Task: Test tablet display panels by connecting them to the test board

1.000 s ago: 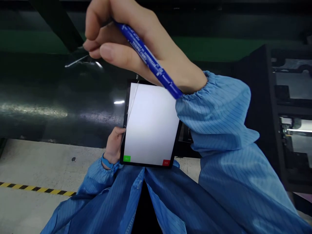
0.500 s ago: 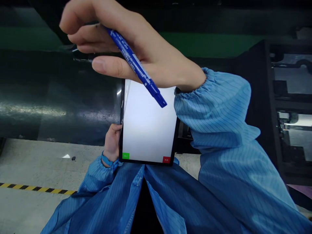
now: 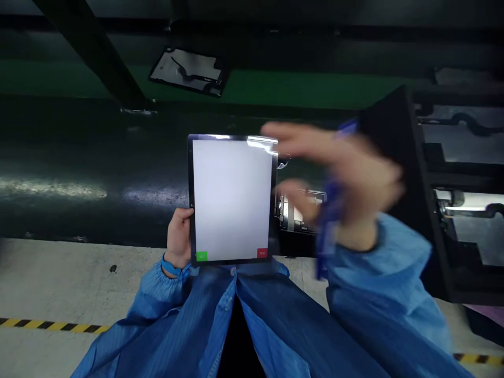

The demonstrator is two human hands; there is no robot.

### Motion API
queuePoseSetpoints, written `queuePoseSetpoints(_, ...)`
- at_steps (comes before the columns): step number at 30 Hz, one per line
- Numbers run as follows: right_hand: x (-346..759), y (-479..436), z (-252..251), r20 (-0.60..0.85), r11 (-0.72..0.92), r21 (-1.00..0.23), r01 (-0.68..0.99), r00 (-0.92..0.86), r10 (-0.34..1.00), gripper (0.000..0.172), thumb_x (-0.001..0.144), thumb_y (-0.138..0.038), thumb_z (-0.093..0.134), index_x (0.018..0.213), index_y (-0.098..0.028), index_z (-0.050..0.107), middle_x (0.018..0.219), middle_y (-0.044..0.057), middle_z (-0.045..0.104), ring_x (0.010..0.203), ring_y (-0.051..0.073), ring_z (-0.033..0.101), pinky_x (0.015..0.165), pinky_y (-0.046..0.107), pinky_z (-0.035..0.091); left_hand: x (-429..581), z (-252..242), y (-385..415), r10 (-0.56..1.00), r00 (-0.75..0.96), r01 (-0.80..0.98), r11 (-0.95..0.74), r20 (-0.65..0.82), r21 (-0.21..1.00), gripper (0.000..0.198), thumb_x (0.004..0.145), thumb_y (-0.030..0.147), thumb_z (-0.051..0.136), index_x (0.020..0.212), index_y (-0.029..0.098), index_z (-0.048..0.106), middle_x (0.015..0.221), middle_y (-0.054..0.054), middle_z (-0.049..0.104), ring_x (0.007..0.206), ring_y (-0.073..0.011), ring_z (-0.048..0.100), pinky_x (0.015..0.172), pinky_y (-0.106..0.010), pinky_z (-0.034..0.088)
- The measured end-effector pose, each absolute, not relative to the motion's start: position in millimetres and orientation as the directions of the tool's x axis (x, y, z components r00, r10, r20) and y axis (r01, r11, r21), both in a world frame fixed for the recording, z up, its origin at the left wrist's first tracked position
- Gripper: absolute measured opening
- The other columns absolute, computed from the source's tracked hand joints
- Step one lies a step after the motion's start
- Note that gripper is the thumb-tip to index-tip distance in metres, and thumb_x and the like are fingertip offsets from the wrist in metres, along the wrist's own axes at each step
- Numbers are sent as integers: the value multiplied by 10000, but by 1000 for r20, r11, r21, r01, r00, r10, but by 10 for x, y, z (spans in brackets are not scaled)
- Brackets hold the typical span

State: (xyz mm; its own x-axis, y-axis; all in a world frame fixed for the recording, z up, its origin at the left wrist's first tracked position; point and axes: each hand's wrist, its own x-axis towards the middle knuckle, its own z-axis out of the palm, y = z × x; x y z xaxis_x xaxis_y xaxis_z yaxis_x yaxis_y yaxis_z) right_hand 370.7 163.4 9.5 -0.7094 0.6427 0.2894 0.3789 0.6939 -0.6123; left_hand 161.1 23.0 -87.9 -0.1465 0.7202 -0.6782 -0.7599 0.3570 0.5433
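My left hand [image 3: 179, 236] is shut on the lower left edge of a black-framed tablet-like display [image 3: 232, 199], which stands nearly upright before me. Its screen is lit plain white, with a green button [image 3: 201, 255] and a red button [image 3: 262, 253] in the bottom corners. To the right of the display, my right hand [image 3: 354, 184] is motion-blurred and apart from it. A blue marker pen [image 3: 329, 231] lies gripped in that hand, its length running down past the wrist.
A small machine fixture [image 3: 301, 210] sits behind the display on the right. Black framing [image 3: 429, 199] stands at the right, beside a dark machine body [image 3: 79, 157] with a green band. Below lies a concrete floor [image 3: 79, 278] with a yellow-and-black hazard stripe [image 3: 51, 326].
My right hand and the marker have swung right, off the display, and the whole screen now shows. The display faces me more squarely, and the thin film strip at its left edge no longer shows.
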Motion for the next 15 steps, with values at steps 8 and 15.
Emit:
queuePoseSetpoints(8,3440,906,-662,505,905,-150,397,-756,416,146,947,-140,572,1079,-186,612,1364,128,615,1338,289,534,1088,541,492,1616,-936,211,793,-58,-718,389,-606,577,315,646,385,574,809,150,707,927,-73,773,1125,-370,663,921,-478,577)
queuePoseSetpoints(15,3851,793,-562,688,775,-285,564,-442,575,267,869,-89,671,1113,-199,678,1209,105,714,973,207,739,750,283,622,1570,-972,256,736,-163,-642,426,-657,637,228,599,409,566,624,192,633,572,-29,672,840,-324,733,735,-422,612)
